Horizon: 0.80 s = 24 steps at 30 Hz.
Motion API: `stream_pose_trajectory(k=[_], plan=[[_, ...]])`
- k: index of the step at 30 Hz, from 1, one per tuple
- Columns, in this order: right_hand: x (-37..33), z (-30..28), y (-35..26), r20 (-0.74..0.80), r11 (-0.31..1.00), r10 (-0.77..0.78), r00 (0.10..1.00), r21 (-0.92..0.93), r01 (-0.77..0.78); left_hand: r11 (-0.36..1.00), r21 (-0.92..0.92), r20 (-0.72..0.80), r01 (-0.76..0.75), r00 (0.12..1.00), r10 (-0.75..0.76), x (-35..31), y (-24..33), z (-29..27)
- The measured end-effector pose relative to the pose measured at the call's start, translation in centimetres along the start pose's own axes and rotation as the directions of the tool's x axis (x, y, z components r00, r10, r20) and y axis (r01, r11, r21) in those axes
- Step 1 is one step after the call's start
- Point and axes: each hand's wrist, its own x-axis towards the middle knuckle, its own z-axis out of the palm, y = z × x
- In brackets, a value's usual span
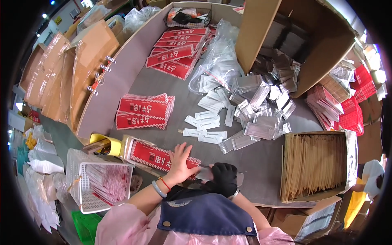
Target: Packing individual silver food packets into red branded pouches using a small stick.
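Observation:
My left hand (179, 164) lies with its fingers spread over the right end of a long red printed paper sleeve (149, 156). That sleeve tops a stack in a narrow cardboard tray (126, 148) at the table's near edge. My right hand (222, 178), in a black fingerless glove, is closed around a slim transparent packet (204, 174), whose left end meets the sleeve's right end by my left thumb. The packet's contents are too blurred to tell. Beyond my hands lie several white paper packets (207, 123) and a loose heap of transparent packets (261, 127).
Red sleeves (143, 112) lie stacked at left, with more (175, 53) farther back. A white basket (75, 183) holds red-and-white packets beside a yellow container (115, 145). At right stands a box of wooden sticks (314, 165); a tall open carton (257, 32) stands behind.

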Motion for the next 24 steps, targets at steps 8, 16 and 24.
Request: stream_pose_trajectory(k=[8,16,24], plan=[[-4.5,-9.4,7.6,-0.398,0.916,0.377,0.836,0.023,-0.401,0.961,0.168,-0.043,-0.22,0.972,0.23,9.4,-0.1,2.1],[-17.9,-14.9,20.1,-0.668,0.527,0.623,0.408,-0.027,-0.85,0.89,-0.261,-0.062,-0.374,0.926,0.372,13.9,5.8,5.7],[-17.3,-15.0,21.5,-0.455,0.436,0.781,0.428,-0.093,-0.895,0.77,-0.029,0.215,-0.638,0.748,0.628,16.0,9.5,12.0]])
